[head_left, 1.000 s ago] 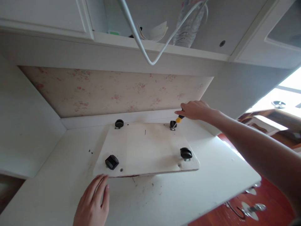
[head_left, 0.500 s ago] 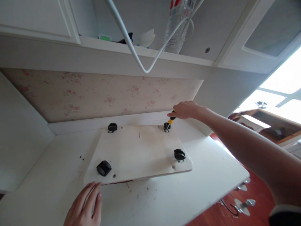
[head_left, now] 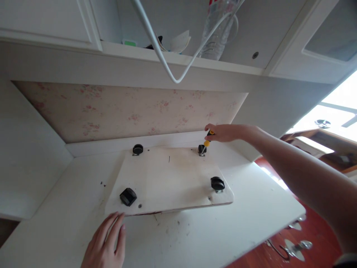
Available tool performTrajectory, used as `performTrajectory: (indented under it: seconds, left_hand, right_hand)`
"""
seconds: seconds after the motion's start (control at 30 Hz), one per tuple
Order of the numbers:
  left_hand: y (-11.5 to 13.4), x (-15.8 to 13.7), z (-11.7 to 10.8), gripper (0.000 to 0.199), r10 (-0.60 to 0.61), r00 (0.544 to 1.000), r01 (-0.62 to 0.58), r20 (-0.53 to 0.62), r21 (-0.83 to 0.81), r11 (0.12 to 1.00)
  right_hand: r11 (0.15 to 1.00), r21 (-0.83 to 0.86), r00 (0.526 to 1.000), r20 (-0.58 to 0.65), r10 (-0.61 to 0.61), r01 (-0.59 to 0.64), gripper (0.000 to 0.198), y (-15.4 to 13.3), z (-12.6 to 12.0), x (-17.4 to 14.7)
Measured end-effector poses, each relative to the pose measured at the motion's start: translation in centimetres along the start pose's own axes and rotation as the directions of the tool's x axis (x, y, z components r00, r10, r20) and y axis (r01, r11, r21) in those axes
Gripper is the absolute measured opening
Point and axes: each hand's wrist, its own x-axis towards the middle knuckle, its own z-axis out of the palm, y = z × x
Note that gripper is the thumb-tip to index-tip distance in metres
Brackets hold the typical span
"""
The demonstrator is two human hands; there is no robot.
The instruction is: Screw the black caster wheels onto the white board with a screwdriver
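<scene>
White desk (head_left: 251, 208), rounded right corner, bears white board (head_left: 173, 182) lying black casters (head_left: 217, 183) up, toward back, dark bits (head_left: 103, 184) left of it, dirt specks (head_left: 179, 222) in front.

Screwdriver (head_left: 206, 143): handle partly hidden in right fingers (head_left: 211, 127), tip's contact too small to tell. Left hand (head_left: 103, 248) cut by bottom edge, bottle (head_left: 216, 37) by top. Specks (head_left: 179, 222) on table (head_left: 240, 219) unidentifiable.

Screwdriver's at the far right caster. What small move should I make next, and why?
Perhaps turn the screwdriver slightly with the right hand: its tip seems to meet the base of the far right caster, while the left hand is by the board.
</scene>
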Motion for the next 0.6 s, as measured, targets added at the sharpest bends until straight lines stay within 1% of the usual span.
performTrajectory:
  seconds: [0.07,0.1,0.17,0.23,0.3,0.37,0.47,0.5,0.53,0.6]
  left_hand:
    - [0.00,-0.09,0.08,0.034,-0.020,1.000,0.020,-0.005,-0.034,0.999]
    - [0.01,-0.10,0.10,0.035,-0.032,0.999,0.032,-0.005,-0.052,0.998]
    - [0.05,-0.06,0.12,0.037,-0.070,0.998,0.070,-0.002,-0.087,0.994]
    - [0.13,-0.01,0.14,0.038,-0.126,0.992,0.126,0.005,-0.119,0.985]
    - [0.22,-0.05,0.22,0.038,-0.155,0.988,0.154,0.006,-0.148,0.977]
    - [0.29,-0.16,0.36,0.038,-0.164,0.986,0.162,0.003,-0.168,0.972]
    - [0.32,-0.30,0.55,0.038,-0.185,0.983,0.182,-0.001,-0.187,0.965]
    - [0.32,-0.31,0.58,0.037,-0.196,0.981,0.192,-0.002,-0.193,0.962]
    - [0.32,-0.31,0.58,0.037,-0.205,0.979,0.201,-0.003,-0.200,0.959]
    - [0.32,-0.25,0.56,0.036,-0.212,0.977,0.207,-0.003,-0.210,0.956]
  right_hand:
    - [0.999,0.003,0.999,-0.009,-0.036,0.036,0.051,0.21,0.16,-0.17]
    - [1.000,-0.013,0.999,-0.027,-0.027,0.027,0.051,0.23,0.24,-0.21]
    - [0.998,-0.055,0.997,-0.073,0.025,-0.029,0.053,0.16,0.38,-0.17]
    - [0.993,-0.078,0.991,-0.105,0.079,-0.087,0.063,0.12,0.48,-0.04]
    - [0.990,-0.074,0.988,-0.108,0.111,-0.119,0.070,0.25,0.52,0.05]
    - [0.994,-0.048,0.991,-0.092,0.095,-0.100,0.068,0.48,0.59,-0.04]
    - [1.000,-0.013,0.997,-0.071,0.008,-0.009,0.056,0.59,0.81,-0.37]
    - [1.000,-0.015,0.997,-0.072,-0.006,0.005,0.053,0.52,0.91,-0.45]
    - [1.000,-0.024,0.997,-0.078,0.000,-0.002,0.052,0.42,0.99,-0.49]
    - [0.997,-0.051,0.994,-0.099,0.050,-0.056,0.058,0.22,1.06,-0.41]
